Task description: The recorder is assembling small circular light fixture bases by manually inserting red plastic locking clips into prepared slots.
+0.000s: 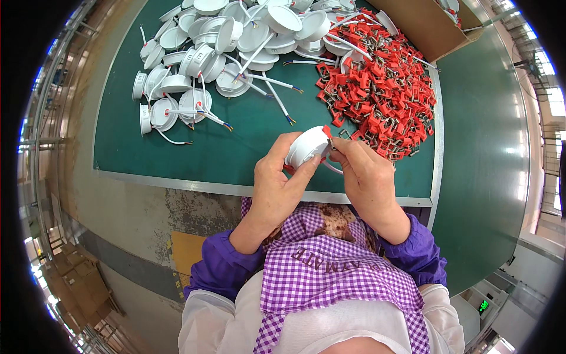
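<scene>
My left hand (280, 183) grips a round white lamp housing (306, 147) just above the near edge of the green mat (236, 147). My right hand (367, 177) pinches a small red clip with a metal spring (327, 133) against the housing's rim. A thin white wire loops out below the housing between my hands. Both hands meet over the mat's front edge.
A heap of red spring clips (383, 82) lies on the mat at the right. Several white housings with wires (224, 53) are piled at the back left. A cardboard box (427, 23) stands at the back right. A green conveyor belt (483, 153) runs along the right.
</scene>
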`<state>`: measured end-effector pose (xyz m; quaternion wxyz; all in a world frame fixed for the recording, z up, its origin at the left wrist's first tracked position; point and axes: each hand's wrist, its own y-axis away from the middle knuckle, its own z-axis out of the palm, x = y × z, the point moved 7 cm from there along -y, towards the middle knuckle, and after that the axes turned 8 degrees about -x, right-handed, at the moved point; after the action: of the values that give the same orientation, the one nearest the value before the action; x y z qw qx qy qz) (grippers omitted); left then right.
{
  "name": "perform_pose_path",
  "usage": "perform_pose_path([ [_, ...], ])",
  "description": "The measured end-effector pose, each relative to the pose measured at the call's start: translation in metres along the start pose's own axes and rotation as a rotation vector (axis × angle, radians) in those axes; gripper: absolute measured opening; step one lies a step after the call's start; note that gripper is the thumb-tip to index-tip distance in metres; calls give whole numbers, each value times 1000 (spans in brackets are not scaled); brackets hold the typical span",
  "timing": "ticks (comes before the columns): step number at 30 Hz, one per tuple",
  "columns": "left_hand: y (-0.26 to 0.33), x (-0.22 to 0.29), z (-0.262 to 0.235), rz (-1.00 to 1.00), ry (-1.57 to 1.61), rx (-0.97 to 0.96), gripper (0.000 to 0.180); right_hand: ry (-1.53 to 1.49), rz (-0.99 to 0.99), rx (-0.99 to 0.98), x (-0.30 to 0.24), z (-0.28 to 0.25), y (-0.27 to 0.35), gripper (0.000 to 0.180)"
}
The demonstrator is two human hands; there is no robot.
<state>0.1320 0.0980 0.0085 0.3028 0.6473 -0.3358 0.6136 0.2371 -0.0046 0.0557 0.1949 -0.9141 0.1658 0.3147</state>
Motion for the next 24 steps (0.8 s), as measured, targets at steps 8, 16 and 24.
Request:
perform_pose_path([
  [8,-2,-1,2,4,-24,0,30,0,28,12,1,1,5,21],
  [16,-2,-1,5,-99,-81,-32,28,-4,58,51,6,4,6,17],
  [24,-5,-2,8,-109,-97,-6,28,29,54,56,8,6,7,16],
])
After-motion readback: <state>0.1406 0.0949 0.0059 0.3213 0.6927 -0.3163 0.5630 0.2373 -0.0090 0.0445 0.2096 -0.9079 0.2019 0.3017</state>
